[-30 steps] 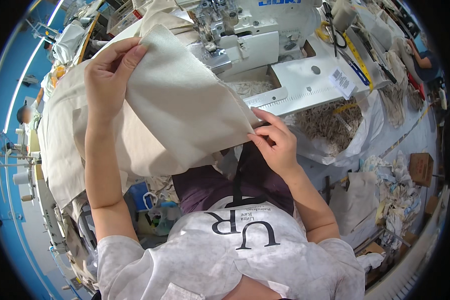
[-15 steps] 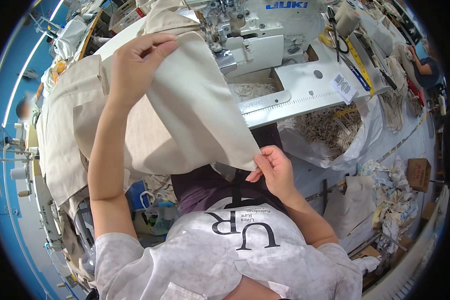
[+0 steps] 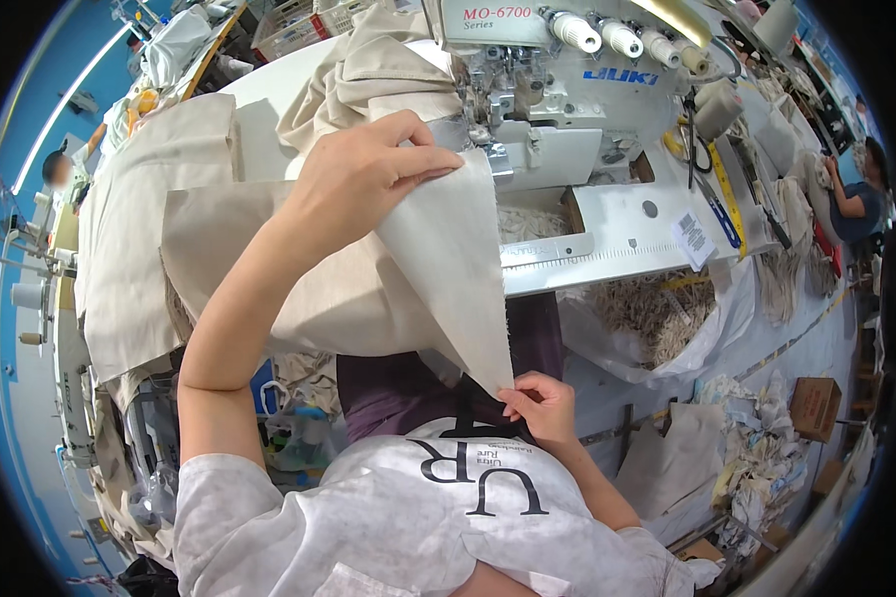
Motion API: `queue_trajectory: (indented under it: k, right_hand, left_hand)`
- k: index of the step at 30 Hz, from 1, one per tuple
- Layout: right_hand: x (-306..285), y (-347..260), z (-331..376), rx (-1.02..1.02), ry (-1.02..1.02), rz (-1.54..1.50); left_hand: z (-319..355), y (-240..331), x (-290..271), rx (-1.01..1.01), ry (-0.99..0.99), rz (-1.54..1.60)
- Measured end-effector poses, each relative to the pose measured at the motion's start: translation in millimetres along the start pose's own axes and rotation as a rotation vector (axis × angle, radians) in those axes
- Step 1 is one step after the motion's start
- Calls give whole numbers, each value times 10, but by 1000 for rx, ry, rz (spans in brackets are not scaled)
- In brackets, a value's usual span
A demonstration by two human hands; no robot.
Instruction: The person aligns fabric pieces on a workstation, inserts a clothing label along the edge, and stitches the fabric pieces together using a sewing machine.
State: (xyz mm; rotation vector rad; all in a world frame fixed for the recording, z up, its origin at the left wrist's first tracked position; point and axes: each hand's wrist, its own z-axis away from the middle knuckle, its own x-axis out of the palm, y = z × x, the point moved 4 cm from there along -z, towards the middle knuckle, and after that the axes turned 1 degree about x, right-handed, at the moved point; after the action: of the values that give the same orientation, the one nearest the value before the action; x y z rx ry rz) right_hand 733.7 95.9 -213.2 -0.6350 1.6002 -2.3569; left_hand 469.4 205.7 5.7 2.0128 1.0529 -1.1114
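A beige fabric panel (image 3: 448, 269) is stretched between my two hands, its raw right edge running almost straight toward me. My left hand (image 3: 368, 179) pinches the panel's upper edge close to the sewing machine's presser area. Down by my lap, my right hand (image 3: 540, 406) grips the lower corner between thumb and fingers. The white overlock sewing machine (image 3: 558, 149) stands just beyond my left hand, and its needle area is partly hidden by fabric. More beige cloth (image 3: 388, 70) lies bunched on the table behind my left hand.
Beige pieces (image 3: 149, 219) hang over the table's left side. Right of the machine lie scissors (image 3: 702, 149), a yellow tape measure (image 3: 729, 204) and thread cones (image 3: 717, 107). A white bag of fabric trimmings (image 3: 657, 328) sits below the table edge. Other people work at far left and right.
My left hand has moved right and slightly toward me, bringing the fabric's edge nearer the machine's front. My right hand has come lower with the corner. The view has shifted, showing more of the machine.
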Motion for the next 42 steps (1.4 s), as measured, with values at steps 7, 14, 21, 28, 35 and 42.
queue_trajectory:
  k: [7, 14, 21, 28, 35, 42]
  right_hand:
    - [-53, -107, -20, -172, 54, 99]
    - [-71, -118, -51, -165, 94, 53]
    - [-33, -216, -61, -287, 123, 172]
    - [-35, -272, -72, -285, 152, 204]
    - [98, -655, -277, -253, 147, 184]
    - [245, -1105, -602, -344, 195, 116]
  left_hand:
    - [-98, -48, 74, 17, -6, -27]
    - [-173, -168, 120, -35, 37, 51]
    - [-167, -155, 74, -14, 7, 13]
    - [-183, -242, 103, -50, -36, 39]
    - [-434, -671, 151, -62, -32, 6]
    - [-713, -1212, 215, 80, 0, -53]
